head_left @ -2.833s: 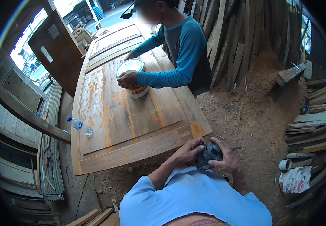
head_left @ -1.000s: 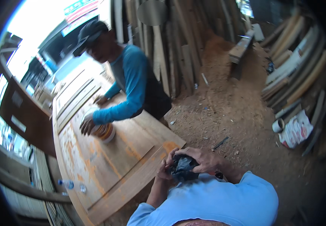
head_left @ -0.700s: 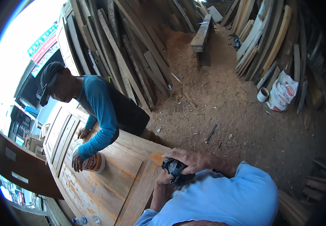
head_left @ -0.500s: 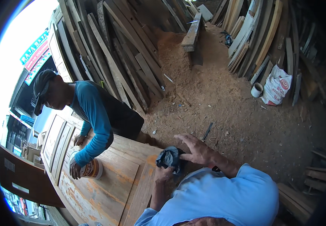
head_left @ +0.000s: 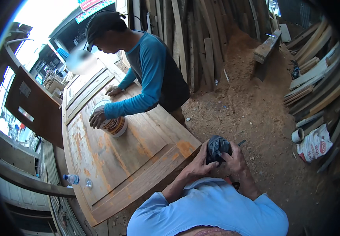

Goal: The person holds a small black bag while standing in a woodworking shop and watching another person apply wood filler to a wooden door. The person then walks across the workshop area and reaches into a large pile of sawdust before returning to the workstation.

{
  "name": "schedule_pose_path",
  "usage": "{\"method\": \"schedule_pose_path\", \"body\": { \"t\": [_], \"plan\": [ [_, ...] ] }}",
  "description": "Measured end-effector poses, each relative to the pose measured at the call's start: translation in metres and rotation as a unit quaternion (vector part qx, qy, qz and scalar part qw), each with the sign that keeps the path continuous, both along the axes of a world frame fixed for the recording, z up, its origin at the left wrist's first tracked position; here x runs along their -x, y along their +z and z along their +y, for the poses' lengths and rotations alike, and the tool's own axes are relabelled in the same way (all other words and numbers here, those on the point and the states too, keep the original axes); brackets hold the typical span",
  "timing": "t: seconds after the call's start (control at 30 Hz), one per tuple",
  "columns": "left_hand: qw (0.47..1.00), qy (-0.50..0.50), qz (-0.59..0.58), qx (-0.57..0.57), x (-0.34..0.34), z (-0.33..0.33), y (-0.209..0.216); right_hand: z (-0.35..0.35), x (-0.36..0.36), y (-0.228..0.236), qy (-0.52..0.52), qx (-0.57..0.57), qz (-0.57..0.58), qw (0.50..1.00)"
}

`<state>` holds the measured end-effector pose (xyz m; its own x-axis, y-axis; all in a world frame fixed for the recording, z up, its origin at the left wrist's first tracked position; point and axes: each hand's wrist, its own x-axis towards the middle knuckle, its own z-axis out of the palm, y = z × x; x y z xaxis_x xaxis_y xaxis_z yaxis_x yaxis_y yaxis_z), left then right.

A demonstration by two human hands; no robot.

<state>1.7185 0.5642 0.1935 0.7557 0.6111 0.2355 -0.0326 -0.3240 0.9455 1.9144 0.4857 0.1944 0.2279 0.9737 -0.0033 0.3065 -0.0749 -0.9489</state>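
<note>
A crumpled dark plastic bag point(head_left: 218, 147), bunched up and open toward the top, is held between both my hands in front of my chest. My left hand point(head_left: 200, 162) grips its left side, thumb across the near edge. On the other side my right hand point(head_left: 236, 160) has its fingers curled round the bag, with the thumb pressed at its front. What lies inside the bag cannot be made out. Just left of my hands is the corner of a panelled wooden door point(head_left: 154, 169), lying flat, with orange patches on its worn surface.
Across the door a co-worker in blue sleeves point(head_left: 150, 80) leans over a white tub point(head_left: 115, 126), one hand on it. A water bottle point(head_left: 71, 179) and a clear cup point(head_left: 88, 182) stand at the door's left edge. Planks point(head_left: 205, 51) lean behind; a white sack point(head_left: 315, 143) is at right.
My right hand, spread beside the bag before, now closes round it. The bag has come away from the door's corner, nearer my middle. My view has swung left.
</note>
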Motion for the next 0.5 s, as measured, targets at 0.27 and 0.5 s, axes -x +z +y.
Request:
{"method": "schedule_pose_path", "body": {
  "t": [0.27, 0.5],
  "plan": [
    [0.949, 0.001, -0.094, 0.301, 0.048, 0.010, -0.034, 0.014, 0.007, 0.014, 0.161, -0.020, 0.133, 0.978],
    [0.978, 0.069, -0.016, 0.196, 0.055, -0.001, -0.002, 0.034, 0.023, 0.029, 0.236, 0.000, 0.121, 0.964]
  ]
}}
